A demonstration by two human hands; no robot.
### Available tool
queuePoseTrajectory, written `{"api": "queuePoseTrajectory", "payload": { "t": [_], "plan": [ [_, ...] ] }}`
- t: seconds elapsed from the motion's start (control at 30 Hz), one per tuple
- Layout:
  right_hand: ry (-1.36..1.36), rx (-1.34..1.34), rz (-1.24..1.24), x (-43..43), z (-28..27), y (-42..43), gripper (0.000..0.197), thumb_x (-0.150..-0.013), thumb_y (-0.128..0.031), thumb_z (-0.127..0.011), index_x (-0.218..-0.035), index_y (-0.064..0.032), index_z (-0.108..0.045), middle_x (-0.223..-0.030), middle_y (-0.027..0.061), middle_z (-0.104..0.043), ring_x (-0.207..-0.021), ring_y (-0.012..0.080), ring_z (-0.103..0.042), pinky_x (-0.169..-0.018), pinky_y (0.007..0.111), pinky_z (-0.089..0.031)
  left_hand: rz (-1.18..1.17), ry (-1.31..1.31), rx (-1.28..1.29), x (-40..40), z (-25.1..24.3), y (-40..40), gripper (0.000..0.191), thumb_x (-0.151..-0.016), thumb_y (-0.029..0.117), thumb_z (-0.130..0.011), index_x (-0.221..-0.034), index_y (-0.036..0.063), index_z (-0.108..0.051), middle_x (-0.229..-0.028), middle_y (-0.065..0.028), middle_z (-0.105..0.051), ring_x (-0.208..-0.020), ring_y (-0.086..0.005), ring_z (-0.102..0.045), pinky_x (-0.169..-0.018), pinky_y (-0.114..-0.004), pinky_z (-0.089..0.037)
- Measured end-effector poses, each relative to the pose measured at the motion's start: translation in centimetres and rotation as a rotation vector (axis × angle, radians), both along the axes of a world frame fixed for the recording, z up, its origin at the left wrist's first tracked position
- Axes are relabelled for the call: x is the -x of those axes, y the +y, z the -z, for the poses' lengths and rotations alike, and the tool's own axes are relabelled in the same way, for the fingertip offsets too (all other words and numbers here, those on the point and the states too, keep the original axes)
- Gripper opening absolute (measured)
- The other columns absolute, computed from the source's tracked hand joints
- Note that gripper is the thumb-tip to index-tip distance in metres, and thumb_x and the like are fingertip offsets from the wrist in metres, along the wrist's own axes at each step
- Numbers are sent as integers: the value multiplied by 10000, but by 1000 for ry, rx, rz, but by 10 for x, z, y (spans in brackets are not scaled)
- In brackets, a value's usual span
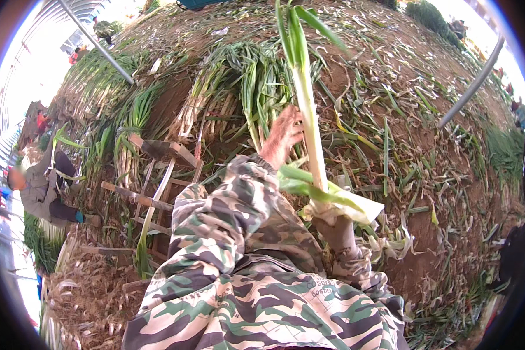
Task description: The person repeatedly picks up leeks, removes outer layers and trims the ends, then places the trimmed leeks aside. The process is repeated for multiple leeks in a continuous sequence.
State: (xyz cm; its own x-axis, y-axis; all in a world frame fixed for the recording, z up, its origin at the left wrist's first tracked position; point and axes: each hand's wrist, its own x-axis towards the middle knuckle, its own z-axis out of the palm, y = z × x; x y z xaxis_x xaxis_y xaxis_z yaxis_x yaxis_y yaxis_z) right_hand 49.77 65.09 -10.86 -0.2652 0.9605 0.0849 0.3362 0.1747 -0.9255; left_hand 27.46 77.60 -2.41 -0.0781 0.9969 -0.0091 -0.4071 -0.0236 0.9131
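A large green onion or leek (308, 113) stands nearly upright in front of me, with a thick white stalk and green leaves at the top. My right hand (334, 225), dull grey and perhaps gloved, is closed round its lower end. A peeled-back green and white leaf (350, 203) hangs across that end. Just left of the stalk is my left hand (284, 133), blurred, its fingers bent and somewhat apart; whether they touch the stalk cannot be told. Beyond it lies a bundle of unpeeled stalks (262, 83) with long green leaves.
A wooden stool or frame (157, 148) stands at my left, a loose leaf (151, 223) draped over it. Leaf scraps cover the soil. More stalks (92, 83) lie in rows at the upper left. A co-worker (48, 192) sits far left. Metal poles (472, 87) slant at both sides.
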Motion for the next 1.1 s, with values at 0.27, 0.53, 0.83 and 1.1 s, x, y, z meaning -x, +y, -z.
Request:
{"api": "queuePoseTrajectory", "payload": {
  "t": [0.27,0.53,0.83,1.1],
  "plan": [
    [54,326,-226,2,7,-26,279,-726,-206,-768,-912,-23,-668,-943,115,-653,-886,239,-607,-802,351,-469,64,-633,55,0,25,6,251,-945,299,-525,-1009,57,-522,-781,-57,-578,-634,-159,-568,-528,-241,-489],
    [190,142,-315,16,-14,-33,567,-693,-134,-784,-1181,-18,-519,-1067,84,-597,-963,191,-567,-843,319,-460,503,-755,-214,9,13,-3,191,-909,169,-589,-996,30,-491,-677,42,-521,-539,-42,-529,-525,-160,-409],
    [338,217,-475,14,-47,-42,513,-727,-96,-741,-1175,11,-515,-1050,82,-601,-908,155,-566,-788,296,-462,1098,-854,-361,-16,4,14,351,-874,230,-636,-1038,-34,-473,-738,-36,-596,-572,-80,-584,-484,-180,-490],
    [354,386,-447,6,-37,-38,478,-742,-75,-715,-1166,24,-516,-1030,83,-607,-882,133,-563,-762,279,-458,1361,-221,-39,-45,127,-2,535,-878,428,-574,-1149,-29,-518,-922,-130,-598,-745,-150,-597,-655,-207,-503]
  ]
}}
